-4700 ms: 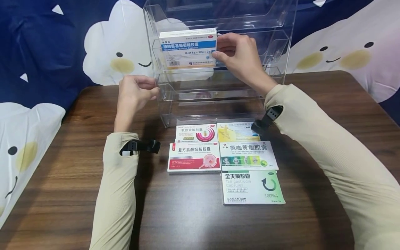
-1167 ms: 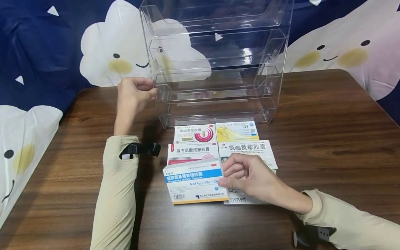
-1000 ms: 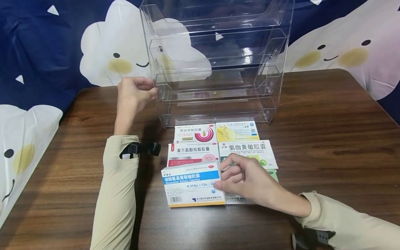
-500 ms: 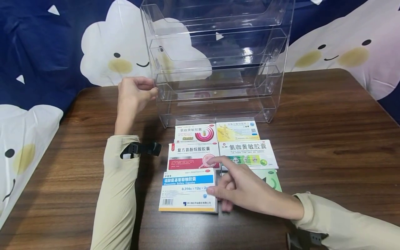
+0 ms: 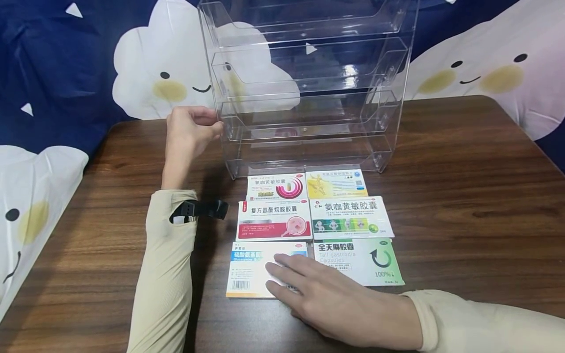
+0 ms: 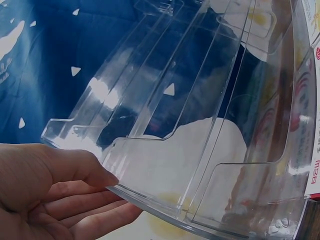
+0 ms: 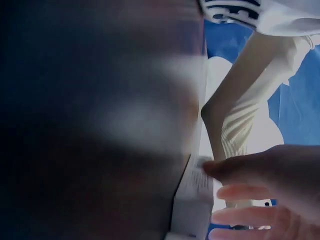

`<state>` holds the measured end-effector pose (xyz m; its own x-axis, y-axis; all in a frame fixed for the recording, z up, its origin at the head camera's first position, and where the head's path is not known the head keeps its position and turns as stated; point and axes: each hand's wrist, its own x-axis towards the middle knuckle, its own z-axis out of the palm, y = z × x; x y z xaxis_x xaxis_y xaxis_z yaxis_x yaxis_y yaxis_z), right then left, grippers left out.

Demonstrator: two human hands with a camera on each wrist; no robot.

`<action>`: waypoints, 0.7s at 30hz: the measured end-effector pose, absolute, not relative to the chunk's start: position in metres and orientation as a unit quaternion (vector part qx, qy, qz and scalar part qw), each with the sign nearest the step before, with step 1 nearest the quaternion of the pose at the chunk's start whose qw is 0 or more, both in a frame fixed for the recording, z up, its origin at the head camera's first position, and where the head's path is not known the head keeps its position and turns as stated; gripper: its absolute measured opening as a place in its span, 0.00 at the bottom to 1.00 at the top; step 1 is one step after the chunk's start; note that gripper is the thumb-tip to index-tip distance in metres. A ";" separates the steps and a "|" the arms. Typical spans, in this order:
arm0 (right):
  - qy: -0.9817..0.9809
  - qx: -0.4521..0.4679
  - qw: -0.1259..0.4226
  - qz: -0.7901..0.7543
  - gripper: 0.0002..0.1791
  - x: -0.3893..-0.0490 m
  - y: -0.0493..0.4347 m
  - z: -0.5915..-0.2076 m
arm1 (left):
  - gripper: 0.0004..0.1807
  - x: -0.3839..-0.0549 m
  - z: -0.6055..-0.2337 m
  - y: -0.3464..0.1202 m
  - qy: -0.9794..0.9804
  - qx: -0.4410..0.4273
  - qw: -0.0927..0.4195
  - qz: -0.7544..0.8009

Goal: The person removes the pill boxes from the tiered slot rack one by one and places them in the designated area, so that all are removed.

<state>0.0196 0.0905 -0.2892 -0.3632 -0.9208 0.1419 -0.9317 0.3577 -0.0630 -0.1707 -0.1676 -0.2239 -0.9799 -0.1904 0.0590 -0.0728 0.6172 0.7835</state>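
My left hand [image 5: 187,135] pinches the left side edge of a clear acrylic tiered display rack [image 5: 309,87]. In the left wrist view its thumb and fingers [image 6: 107,212] lie on either side of the rack's edge. My right hand [image 5: 337,299] has its fingers extended over the white-and-blue medicine box [image 5: 242,274], covering that box's right half. The right wrist view has the fingers [image 7: 245,216] at the box's end [image 7: 192,200]; how firmly they touch cannot be told. Beside it lies the green-and-white medicine box [image 5: 353,264], flat on the table.
Behind are the red-and-white box [image 5: 271,220] and a white box with a green band [image 5: 348,215]. Farther back lie a pink-swirl box [image 5: 271,188] and a yellow-and-white box [image 5: 335,184], close to the rack's foot. A dark wooden table [image 5: 463,196] carries everything; patterned cloth [image 5: 66,59] hangs behind.
My right hand brought the white-and-blue box down from the rack, laid it at the front left of the rows and released it; its fingers now spread over it. The left hand stayed on the rack.
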 end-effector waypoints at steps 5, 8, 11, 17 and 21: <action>-0.822 0.569 0.019 0.022 0.27 0.022 0.089 -0.290 | 0.15 -0.171 -0.224 -0.168 -0.899 0.074 0.068 -0.427; -0.824 0.567 0.014 0.017 0.27 0.022 0.090 -0.290 | 0.15 -0.171 -0.225 -0.168 -0.898 0.071 0.068 -0.428; -0.826 0.563 0.015 0.016 0.27 0.022 0.092 -0.289 | 0.15 -0.171 -0.224 -0.168 -0.898 0.070 0.069 -0.429; -0.829 0.559 0.013 0.019 0.28 0.022 0.095 -0.289 | 0.15 -0.172 -0.225 -0.168 -0.895 0.071 0.068 -0.434; -0.828 0.560 0.022 0.018 0.28 0.022 0.096 -0.290 | 0.15 -0.172 -0.225 -0.168 -0.894 0.070 0.070 -0.436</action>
